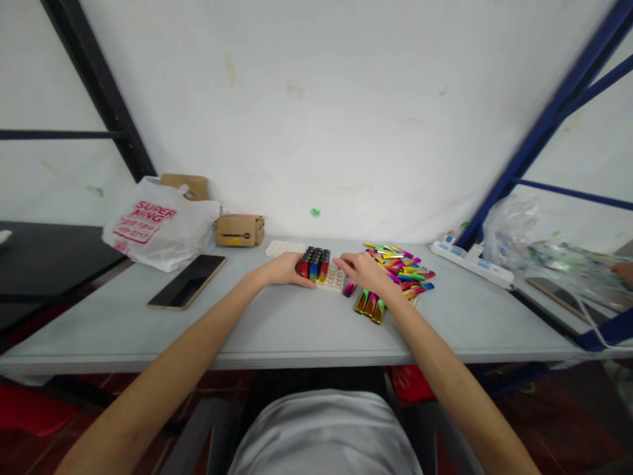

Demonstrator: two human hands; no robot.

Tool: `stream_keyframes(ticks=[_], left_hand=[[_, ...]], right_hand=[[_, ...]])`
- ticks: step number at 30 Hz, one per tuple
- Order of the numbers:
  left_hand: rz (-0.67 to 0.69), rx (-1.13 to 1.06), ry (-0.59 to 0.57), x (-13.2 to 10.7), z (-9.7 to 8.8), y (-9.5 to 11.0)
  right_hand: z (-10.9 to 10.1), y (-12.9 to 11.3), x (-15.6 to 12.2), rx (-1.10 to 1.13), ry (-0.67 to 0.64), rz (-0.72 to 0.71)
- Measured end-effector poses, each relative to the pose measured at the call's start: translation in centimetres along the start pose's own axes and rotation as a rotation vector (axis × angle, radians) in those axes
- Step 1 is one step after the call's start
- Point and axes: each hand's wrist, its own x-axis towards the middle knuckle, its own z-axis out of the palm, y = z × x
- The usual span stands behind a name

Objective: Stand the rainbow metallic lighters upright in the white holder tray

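A white slotted tray [335,280] lies on the grey table [277,323], with several colourful lighters [314,262] standing upright in its left part. My left hand [283,269] curls against the tray's left side, touching those lighters. My right hand [363,272] rests over the tray's right part, fingers bent down; what they pinch is hidden. A loose pile of rainbow lighters [400,269] lies just right of that hand. Three gold-tinted lighters [370,305] and a pink one [349,288] lie near my right wrist.
A second white tray [283,248] lies behind the first. A phone [188,282] lies face up at left, beside a white plastic bag [158,224] and a small cardboard box [240,230]. A power strip [472,264] and clear bags [544,254] sit at right.
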Motion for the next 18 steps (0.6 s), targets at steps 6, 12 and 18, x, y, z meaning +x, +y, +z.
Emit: stream_keyframes(ticks=[6, 12, 18], left_hand=[[-0.032, 0.044, -0.016, 0.0, -0.3, 0.3], [-0.058, 0.073, -0.027, 0.0, -0.3, 0.4], [-0.034, 0.048, -0.014, 0.0, -0.2, 0.1]], right_hand=[[-2.3, 3.1, -0.5, -0.200, 0.173, 0.221], [-2.4, 5.9, -1.2, -0.233, -0.026, 0.293], [-2.0, 6.9, -1.4, -0.227, -0.045, 0.405]])
